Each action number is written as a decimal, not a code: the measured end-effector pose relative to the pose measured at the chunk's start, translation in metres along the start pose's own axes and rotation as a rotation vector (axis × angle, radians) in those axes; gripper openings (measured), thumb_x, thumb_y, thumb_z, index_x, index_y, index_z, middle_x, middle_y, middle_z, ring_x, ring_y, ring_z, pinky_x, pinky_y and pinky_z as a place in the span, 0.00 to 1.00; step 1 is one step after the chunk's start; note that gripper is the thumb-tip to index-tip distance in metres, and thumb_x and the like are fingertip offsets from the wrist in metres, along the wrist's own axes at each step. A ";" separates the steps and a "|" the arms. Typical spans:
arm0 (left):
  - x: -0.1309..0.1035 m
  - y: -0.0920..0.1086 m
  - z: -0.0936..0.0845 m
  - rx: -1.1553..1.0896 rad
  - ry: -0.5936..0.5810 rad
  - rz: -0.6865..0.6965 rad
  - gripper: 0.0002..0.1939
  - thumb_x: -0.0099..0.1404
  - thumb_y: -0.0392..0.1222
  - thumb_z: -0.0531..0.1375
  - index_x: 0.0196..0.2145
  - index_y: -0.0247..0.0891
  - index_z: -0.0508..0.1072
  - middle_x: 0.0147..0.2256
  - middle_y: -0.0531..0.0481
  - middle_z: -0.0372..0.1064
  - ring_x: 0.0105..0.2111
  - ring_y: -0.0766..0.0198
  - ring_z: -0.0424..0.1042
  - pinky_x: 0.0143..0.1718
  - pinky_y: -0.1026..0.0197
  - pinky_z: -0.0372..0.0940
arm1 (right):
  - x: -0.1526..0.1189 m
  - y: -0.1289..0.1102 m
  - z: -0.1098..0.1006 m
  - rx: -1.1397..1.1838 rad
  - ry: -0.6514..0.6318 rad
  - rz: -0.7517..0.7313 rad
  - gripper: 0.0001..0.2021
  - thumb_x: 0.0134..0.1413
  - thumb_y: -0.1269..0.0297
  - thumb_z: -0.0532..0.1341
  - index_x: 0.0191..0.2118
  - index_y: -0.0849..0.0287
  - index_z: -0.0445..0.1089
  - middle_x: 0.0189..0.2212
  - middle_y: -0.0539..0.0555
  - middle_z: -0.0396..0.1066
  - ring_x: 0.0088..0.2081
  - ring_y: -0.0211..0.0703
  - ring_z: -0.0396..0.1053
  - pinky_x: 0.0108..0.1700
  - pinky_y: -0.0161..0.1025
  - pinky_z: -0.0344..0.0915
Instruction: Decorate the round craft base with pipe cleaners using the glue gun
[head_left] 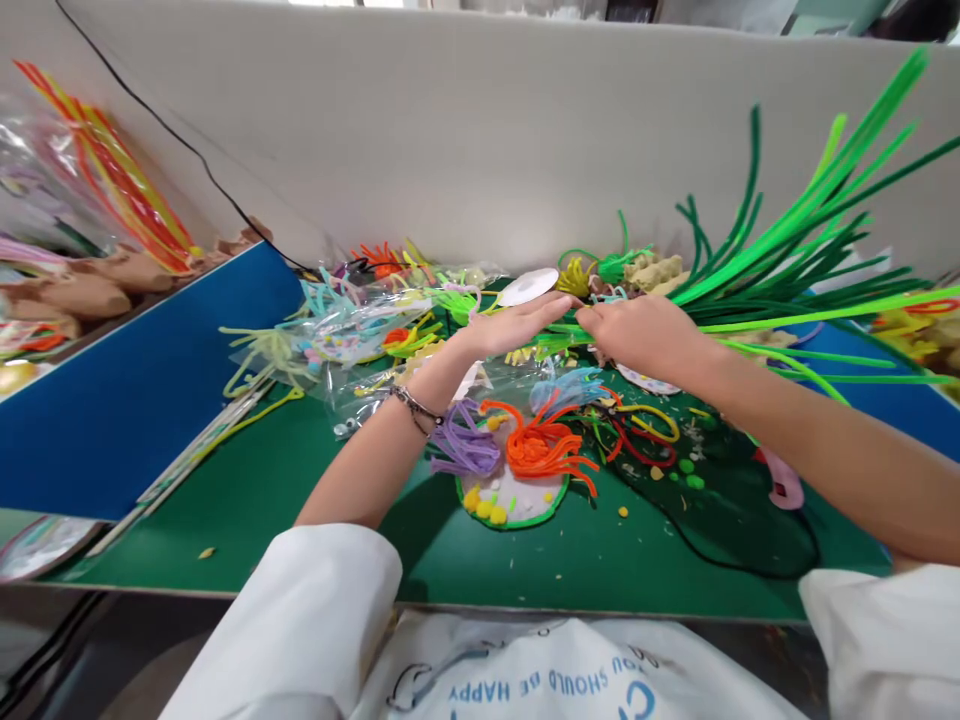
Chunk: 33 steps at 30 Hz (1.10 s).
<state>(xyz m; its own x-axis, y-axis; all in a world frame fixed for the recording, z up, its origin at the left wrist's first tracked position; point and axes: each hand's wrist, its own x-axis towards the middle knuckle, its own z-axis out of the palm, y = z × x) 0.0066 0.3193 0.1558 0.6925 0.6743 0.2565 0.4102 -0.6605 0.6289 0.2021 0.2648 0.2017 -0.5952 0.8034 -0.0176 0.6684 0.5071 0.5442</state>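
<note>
My left grip [517, 325] was open, palm flat and fingers stretched out, its fingertips close beside those of the right. My right grip [645, 335] was mostly closed, fingers curled in towards the thumb; I could not tell whether a green stem was pinched there or only ran beneath. Just past it fanned a big bunch of long green fuzzy stems [810, 230], uncurled.

Below my wrists, a round pale disc [529, 492] lay on the green desk [375, 560]. It looked well along to me: a green edging ran along its near rim, yellow balls [484, 508] sat at the near left, and a purple bundle [466, 440] and an orange bundle [540, 445] covered its far part. Between them some surface was bare, and I could not tell whether everything was fixed down. A light blue bundle [566, 388] lay near its far side.

Beyond my fingers, a white disc [529, 287] looked plain, with nothing added that I could see. A pink tool [785, 485] lay beside my right forearm, near a black cord [720, 570]. Clear plastic bags [360, 345] lay beyond my left wrist.
</note>
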 end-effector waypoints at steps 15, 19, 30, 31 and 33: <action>-0.005 0.006 -0.006 -0.177 0.124 -0.098 0.22 0.73 0.51 0.47 0.54 0.35 0.69 0.51 0.42 0.70 0.43 0.63 0.71 0.42 0.62 0.68 | -0.009 -0.003 0.010 -0.123 0.354 0.000 0.20 0.65 0.77 0.42 0.47 0.67 0.71 0.30 0.61 0.74 0.29 0.44 0.66 0.30 0.42 0.40; 0.001 0.001 -0.001 -0.176 0.183 -0.012 0.19 0.74 0.48 0.48 0.49 0.34 0.70 0.43 0.44 0.71 0.43 0.63 0.69 0.47 0.61 0.66 | -0.010 -0.009 0.015 -0.124 0.408 -0.034 0.18 0.65 0.76 0.44 0.46 0.66 0.71 0.27 0.59 0.72 0.27 0.42 0.62 0.30 0.41 0.40; 0.010 0.005 0.006 -0.169 0.143 0.033 0.20 0.74 0.46 0.46 0.44 0.33 0.73 0.36 0.46 0.70 0.37 0.64 0.68 0.45 0.60 0.64 | -0.003 -0.001 0.014 -0.150 0.285 -0.210 0.25 0.66 0.75 0.38 0.51 0.65 0.71 0.30 0.59 0.73 0.31 0.43 0.63 0.32 0.42 0.43; 0.010 0.006 0.007 -0.169 0.155 0.025 0.20 0.74 0.46 0.46 0.44 0.33 0.74 0.37 0.46 0.71 0.38 0.63 0.69 0.46 0.60 0.64 | -0.003 -0.001 0.014 -0.140 0.282 -0.207 0.25 0.67 0.75 0.37 0.52 0.65 0.70 0.31 0.59 0.73 0.31 0.43 0.62 0.32 0.42 0.43; 0.010 0.007 0.009 -0.179 0.179 0.017 0.20 0.74 0.46 0.46 0.43 0.33 0.75 0.38 0.45 0.72 0.40 0.63 0.70 0.47 0.60 0.65 | -0.005 -0.001 0.015 -0.121 0.293 -0.210 0.26 0.67 0.74 0.37 0.53 0.64 0.70 0.31 0.59 0.73 0.32 0.43 0.62 0.32 0.43 0.44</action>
<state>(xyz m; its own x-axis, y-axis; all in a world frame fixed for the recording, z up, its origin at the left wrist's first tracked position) 0.0215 0.3190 0.1561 0.5755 0.7219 0.3843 0.2768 -0.6141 0.7391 0.2110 0.2652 0.1882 -0.8278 0.5535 0.0913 0.4707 0.5969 0.6497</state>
